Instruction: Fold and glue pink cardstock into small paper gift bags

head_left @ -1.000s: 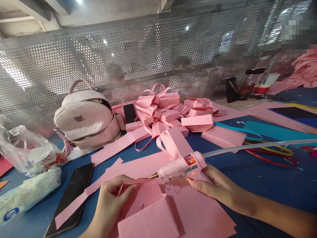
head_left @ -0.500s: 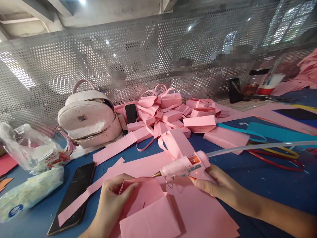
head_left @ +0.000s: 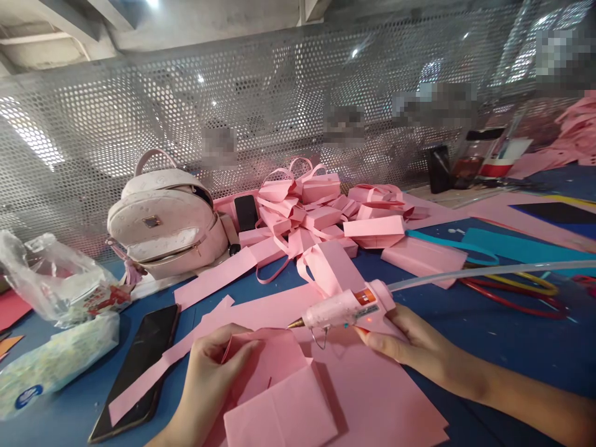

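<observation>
At the bottom centre, my left hand [head_left: 216,366] pinches the upper left edge of a folded pink paper bag [head_left: 282,406]. My right hand [head_left: 410,341] is closed around the handle of a pink glue gun [head_left: 347,308], whose brass nozzle points left, right by the bag's top edge. A clear glue stick [head_left: 465,275] runs out of the gun's back to the right. Under the bag lie flat pink sheets [head_left: 382,397].
Behind are a heap of pink paper bags [head_left: 321,217], a white backpack [head_left: 167,223] and a small phone [head_left: 246,213]. A large black phone [head_left: 139,372], a pink strip [head_left: 139,388] and a plastic-wrapped pack [head_left: 60,360] lie left. Teal paper [head_left: 526,248] lies right.
The glue gun in my right hand has shifted very slightly up and its nozzle a little right. My left hand keeps its pinch on the bag.
</observation>
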`<state>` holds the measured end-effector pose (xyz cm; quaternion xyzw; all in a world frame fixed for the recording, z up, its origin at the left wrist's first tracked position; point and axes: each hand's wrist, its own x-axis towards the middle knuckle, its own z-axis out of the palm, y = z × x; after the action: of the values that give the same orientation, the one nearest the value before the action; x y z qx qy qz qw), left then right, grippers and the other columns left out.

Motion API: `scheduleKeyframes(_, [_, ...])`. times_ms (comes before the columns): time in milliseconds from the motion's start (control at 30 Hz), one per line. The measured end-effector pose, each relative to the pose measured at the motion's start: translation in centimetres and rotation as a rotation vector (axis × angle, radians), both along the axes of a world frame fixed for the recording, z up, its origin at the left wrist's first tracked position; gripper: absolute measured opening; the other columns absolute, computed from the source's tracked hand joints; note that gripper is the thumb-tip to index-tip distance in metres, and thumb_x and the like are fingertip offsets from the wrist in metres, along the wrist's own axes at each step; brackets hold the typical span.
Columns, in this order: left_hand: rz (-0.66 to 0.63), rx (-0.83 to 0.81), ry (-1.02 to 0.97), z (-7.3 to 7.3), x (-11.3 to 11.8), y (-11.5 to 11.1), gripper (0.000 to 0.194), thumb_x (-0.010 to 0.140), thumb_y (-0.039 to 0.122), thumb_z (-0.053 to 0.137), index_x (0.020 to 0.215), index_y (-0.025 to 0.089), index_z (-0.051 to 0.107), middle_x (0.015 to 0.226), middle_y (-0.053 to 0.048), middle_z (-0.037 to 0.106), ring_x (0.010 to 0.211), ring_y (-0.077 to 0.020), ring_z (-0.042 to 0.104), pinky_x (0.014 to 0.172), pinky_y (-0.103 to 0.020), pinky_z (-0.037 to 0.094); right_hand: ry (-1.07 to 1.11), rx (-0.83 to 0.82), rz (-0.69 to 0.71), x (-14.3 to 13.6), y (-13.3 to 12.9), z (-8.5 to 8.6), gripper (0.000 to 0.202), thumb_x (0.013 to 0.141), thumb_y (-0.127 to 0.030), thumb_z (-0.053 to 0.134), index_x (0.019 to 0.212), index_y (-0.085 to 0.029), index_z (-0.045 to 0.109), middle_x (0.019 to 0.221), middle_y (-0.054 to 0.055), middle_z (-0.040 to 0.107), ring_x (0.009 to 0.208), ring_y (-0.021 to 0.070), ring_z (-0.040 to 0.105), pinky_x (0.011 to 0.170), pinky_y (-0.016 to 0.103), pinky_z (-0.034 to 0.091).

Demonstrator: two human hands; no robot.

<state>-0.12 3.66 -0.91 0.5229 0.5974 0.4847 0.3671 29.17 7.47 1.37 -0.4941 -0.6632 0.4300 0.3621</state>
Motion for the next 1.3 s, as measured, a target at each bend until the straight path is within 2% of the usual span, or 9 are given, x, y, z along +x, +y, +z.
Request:
scheduleKeyframes(167, [-0.081,0.005,0.048,-0.1,-0.4,0.2,0.023,0.079,0.039,0.071,0.077,0.018,0.08,0.08,-0.007,0.079,0.067,-0.0211,0.07,0.055,-0.023,0.056,0.009,-0.003,-0.051,0.0,0.0,-0.4,0.049,0.074,-0.066,0.07,0.089,-0.019,0.076,0.079,0.006,0.068,0.077,0.0257,0.061,0.071,0.034,0.055])
scheduleKeyframes(400, [-0.021,0.015,0.002,0.0,-0.2,0.0,0.02,0.078,0.037,0.071,0.075,0.018,0.079,0.076,-0.006,0.078,0.068,-0.02,0.068,0.057,-0.022,0.054,0.005,-0.002,-0.054,0.1,0.0,-0.4,0.048,0.075,-0.062,0.071,0.094,-0.019,0.076,0.085,0.007,0.071,0.083,0.0281,0.064,0.074,0.035,0.055])
scheduleKeyframes(500, [-0.03,0.02,0.014,0.0,-0.2,0.1,0.02,0.077,0.037,0.072,0.074,0.019,0.078,0.075,-0.005,0.078,0.068,-0.0196,0.068,0.058,-0.022,0.054,0.007,0.022,-0.039,0.3,0.2,-1.1,0.046,0.076,-0.063,0.069,0.092,-0.019,0.075,0.086,0.007,0.07,0.083,0.028,0.063,0.07,0.034,0.054])
scheduleKeyframes(700, [0.022,0.027,-0.034,0.2,0.3,-0.1,0.019,0.075,0.037,0.073,0.071,0.018,0.076,0.072,-0.004,0.076,0.067,-0.0175,0.065,0.058,-0.02,0.052,-0.053,0.039,-0.095,0.7,0.4,-2.6,0.048,0.077,-0.067,0.064,0.087,-0.021,0.071,0.085,0.006,0.067,0.081,0.0263,0.061,0.07,0.035,0.052])
scheduleKeyframes(833, [0.01,0.024,-0.044,0.2,0.2,-0.1,0.021,0.077,0.038,0.073,0.072,0.018,0.076,0.073,-0.005,0.076,0.068,-0.0179,0.065,0.059,-0.021,0.053,-0.062,0.049,-0.119,0.8,0.5,-3.1,0.046,0.077,-0.067,0.064,0.082,-0.021,0.067,0.086,0.006,0.067,0.083,0.0271,0.062,0.068,0.035,0.051])
scheduleKeyframes(1033, [-0.066,0.0,0.011,-0.3,-0.7,0.3,0.023,0.079,0.04,0.072,0.077,0.018,0.077,0.076,-0.006,0.078,0.069,-0.02,0.068,0.06,-0.023,0.056,-0.049,0.032,-0.125,0.7,0.5,-3.1,0.048,0.074,-0.069,0.064,0.069,-0.022,0.057,0.089,0.007,0.067,0.09,0.0298,0.062,0.07,0.037,0.051])
scheduleKeyframes(1200, [-0.078,0.013,0.01,-0.4,-0.7,0.2,0.024,0.079,0.041,0.072,0.077,0.017,0.076,0.077,-0.006,0.077,0.07,-0.0203,0.068,0.06,-0.023,0.056,-0.038,0.029,-0.119,0.6,0.4,-2.6,0.045,0.073,-0.067,0.065,0.075,-0.022,0.064,0.09,0.007,0.067,0.089,0.0293,0.062,0.072,0.036,0.052])
scheduleKeyframes(1300, [-0.032,0.028,-0.02,0.0,-0.1,0.0,0.024,0.078,0.04,0.073,0.073,0.016,0.075,0.073,-0.006,0.076,0.068,-0.0192,0.067,0.058,-0.022,0.055,-0.031,0.019,-0.088,0.4,0.3,-1.9,0.047,0.075,-0.067,0.064,0.08,-0.021,0.069,0.087,0.007,0.066,0.083,0.0272,0.062,0.072,0.036,0.053])
